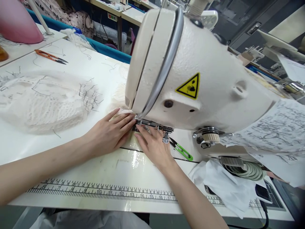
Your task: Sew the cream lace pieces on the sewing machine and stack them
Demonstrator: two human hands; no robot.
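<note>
My left hand (109,132) lies flat with its fingers stretched towards the needle area of a white sewing machine (162,70). Its fingertips rest at the edge of a cream lace fabric (122,109), which runs partly behind the machine head. Close by on the right, my right hand (154,144) reaches under the head, thumb and forefinger extended beside the presser foot. The machine's metal parts cover some of its fingers, and the needle itself is hidden. Just right of that hand lie green thread snips (182,151).
More cream lace (52,105) with dark loose threads is spread at left, below orange thread snips (51,57). A pink rounded object (20,24) stands behind. A printed ruler (109,192) runs along the front edge. White cloth (221,181) and a phone-like device (263,193) are at right.
</note>
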